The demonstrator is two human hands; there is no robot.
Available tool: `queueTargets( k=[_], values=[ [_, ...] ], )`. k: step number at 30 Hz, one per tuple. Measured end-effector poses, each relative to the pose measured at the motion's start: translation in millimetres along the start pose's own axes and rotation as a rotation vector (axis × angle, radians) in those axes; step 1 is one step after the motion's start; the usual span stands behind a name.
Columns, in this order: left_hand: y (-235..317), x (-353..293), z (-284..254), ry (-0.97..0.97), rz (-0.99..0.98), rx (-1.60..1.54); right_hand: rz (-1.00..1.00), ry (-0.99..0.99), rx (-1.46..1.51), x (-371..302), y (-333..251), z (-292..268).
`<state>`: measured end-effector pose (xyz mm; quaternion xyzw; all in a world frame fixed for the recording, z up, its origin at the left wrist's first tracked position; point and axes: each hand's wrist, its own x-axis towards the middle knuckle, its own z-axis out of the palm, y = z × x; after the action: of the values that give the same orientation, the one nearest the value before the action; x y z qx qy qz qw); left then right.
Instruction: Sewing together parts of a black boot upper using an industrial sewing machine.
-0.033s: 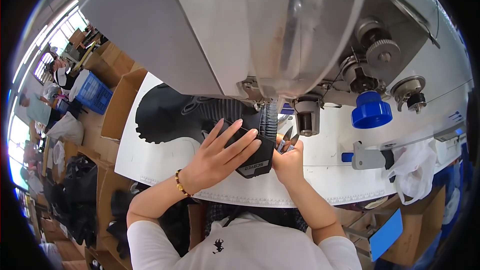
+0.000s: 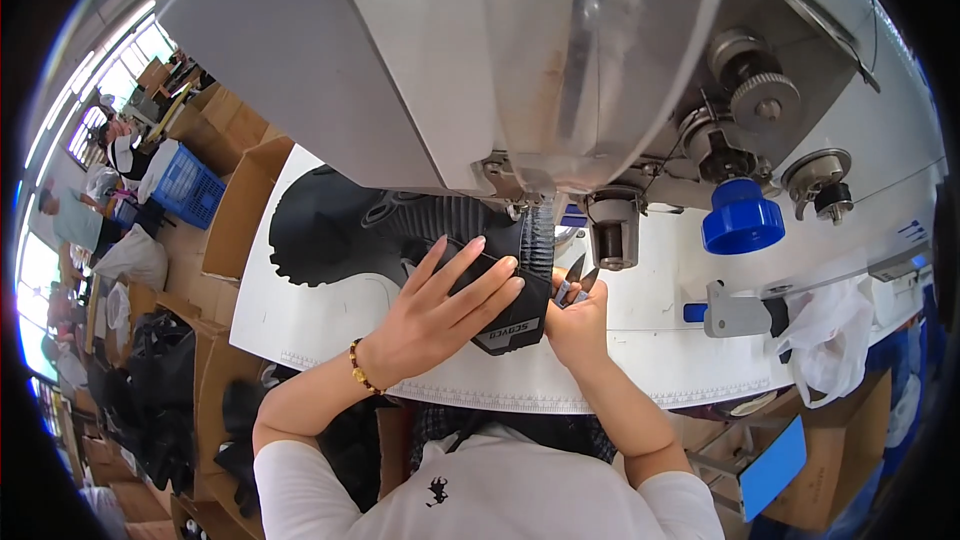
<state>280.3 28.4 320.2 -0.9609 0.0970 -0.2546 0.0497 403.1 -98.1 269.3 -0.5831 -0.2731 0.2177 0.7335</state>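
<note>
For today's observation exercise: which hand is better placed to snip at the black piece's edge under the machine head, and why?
The right hand, probably: it holds the small snips, tips pointing at the black ribbed piece beside the presser. The left hand lies flat, fingers spread, pinning that piece to the white table.

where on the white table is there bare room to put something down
Bare white table lies left of the left hand, below the black fabric piece, and between the right hand and the grey bracket. It is crowded under the sewing machine, near the snips.
</note>
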Motion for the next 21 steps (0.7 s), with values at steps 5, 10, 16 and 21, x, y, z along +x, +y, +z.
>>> queueTargets(
  k=[5, 10, 16, 21],
  values=[
    [4, 8, -10, -0.078, 0.006, 0.1, 0.065, -0.088, 0.024, 1, -12, -4],
    [5, 15, -19, -0.143, 0.031, 0.112, 0.289, -0.28, 0.292, -2, -15, -17],
    [9, 17, -22, -0.139, 0.008, 0.038, 0.295, -0.195, 0.284, -9, -17, -12],
    [2, 19, -18, -0.11, 0.033, 0.027, 0.26, -0.167, 0.315, -8, -11, -8]
  ],
)
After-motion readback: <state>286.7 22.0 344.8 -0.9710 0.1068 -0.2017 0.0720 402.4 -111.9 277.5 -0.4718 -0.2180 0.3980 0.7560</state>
